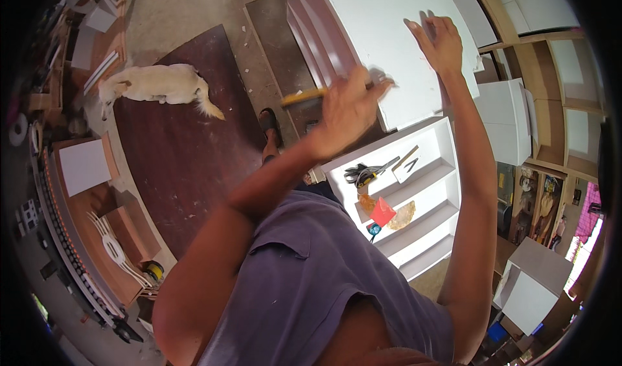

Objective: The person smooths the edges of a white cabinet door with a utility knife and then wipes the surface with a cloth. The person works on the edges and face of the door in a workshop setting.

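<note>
A large white panel [396, 55], the top of a shelved cabinet, lies before me at the upper middle. My left hand [346, 113] is above its near-left corner, closed round a yellow stick-like tool [303, 97] that juts out to the left; the rest of the tool is hidden in the hand. Further right, my right hand [446, 47] is over the panel with thumb and fingers apart, holding nothing that I can see. Just below stands a white shelf unit [447, 136] carrying scissors-like black-handled tools [363, 173], a red piece [383, 213] and a small square [403, 170].
A pale dog [159, 84] stands on a dark red-brown board [175, 171] to the left. White cabinets [502, 116] and wooden shelving [551, 126] line the right side. A white plastic chair [116, 249] and a workbench with panels stand at the far left.
</note>
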The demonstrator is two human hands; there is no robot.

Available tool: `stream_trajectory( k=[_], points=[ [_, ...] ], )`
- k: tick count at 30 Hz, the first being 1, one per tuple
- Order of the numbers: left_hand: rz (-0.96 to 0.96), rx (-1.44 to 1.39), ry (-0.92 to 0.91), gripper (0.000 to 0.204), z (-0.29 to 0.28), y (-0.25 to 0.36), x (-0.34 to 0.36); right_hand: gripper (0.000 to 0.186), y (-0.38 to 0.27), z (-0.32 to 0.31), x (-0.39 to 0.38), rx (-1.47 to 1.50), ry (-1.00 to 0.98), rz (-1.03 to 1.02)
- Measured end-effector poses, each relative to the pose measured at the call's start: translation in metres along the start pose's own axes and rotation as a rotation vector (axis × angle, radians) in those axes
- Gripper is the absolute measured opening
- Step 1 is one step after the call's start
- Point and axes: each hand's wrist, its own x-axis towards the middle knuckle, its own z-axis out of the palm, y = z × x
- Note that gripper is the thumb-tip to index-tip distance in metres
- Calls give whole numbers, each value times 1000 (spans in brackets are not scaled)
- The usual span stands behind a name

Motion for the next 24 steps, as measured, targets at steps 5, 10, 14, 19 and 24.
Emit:
stream_trajectory(
  k=[5, 10, 14, 19, 24],
  points=[
    [10, -368, -346, 21, 25, 78, -131, 84, -38, -15, -24, 64, -116, -231],
    [-738, -705, -3, 18, -2, -8, -151, 103, -88, -48, -71, 33, -461, -353],
    [-1209, -1162, 202, 18, -52, -64, -171, 106, -90, -83, -97, 106, -594, -355],
    [-1096, -1072, 60, 18, -30, -45, -159, 99, -88, -47, -72, 109, -415, -426],
    [-589, -878, 154, 24, 9, -5, -113, 85, -106, 4, 2, 80, -21, -187]
  ],
)
